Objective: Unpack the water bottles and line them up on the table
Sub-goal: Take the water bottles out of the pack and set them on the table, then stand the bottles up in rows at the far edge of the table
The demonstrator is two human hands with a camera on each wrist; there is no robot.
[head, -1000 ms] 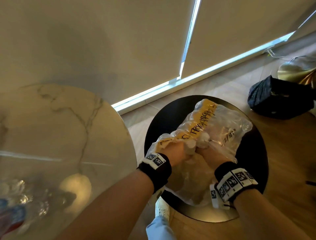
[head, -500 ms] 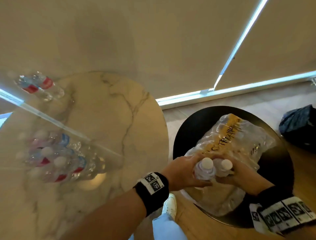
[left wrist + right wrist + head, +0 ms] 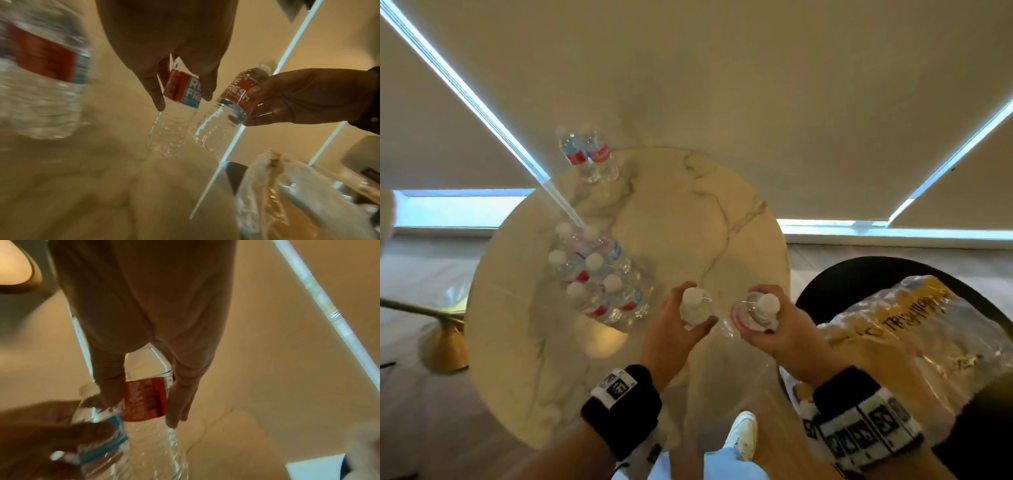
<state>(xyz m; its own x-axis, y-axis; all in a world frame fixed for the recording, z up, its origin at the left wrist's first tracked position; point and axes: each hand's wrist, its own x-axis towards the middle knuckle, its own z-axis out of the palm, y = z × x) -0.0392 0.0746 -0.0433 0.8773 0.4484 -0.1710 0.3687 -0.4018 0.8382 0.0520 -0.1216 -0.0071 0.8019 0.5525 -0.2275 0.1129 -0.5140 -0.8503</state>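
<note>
Each hand grips one clear water bottle with a white cap and a red and blue label. My left hand [image 3: 690, 320] [image 3: 183, 100] holds its bottle [image 3: 692, 297] [image 3: 170, 133] upright above the near right part of the round marble table [image 3: 688, 212]. Beside it, my right hand [image 3: 763, 325] [image 3: 144, 412] holds a second bottle [image 3: 755, 310] [image 3: 156, 443], tilted, over the table's right edge. Several bottles [image 3: 595, 281] stand grouped on the table's left. Two more [image 3: 589, 154] stand at its far edge. The torn plastic pack [image 3: 914, 329] lies on a black side table [image 3: 859, 274].
A gold stand base [image 3: 445, 346] sits on the floor left of the marble table. My white shoe [image 3: 743, 431] shows below the table's near edge. Drawn blinds fill the background. Bare marble lies between the bottle group and my hands.
Both hands have pulled a bottle each out of the plastic pack and carried them left, from above the black side table to above the marble table. My head has turned left.
</note>
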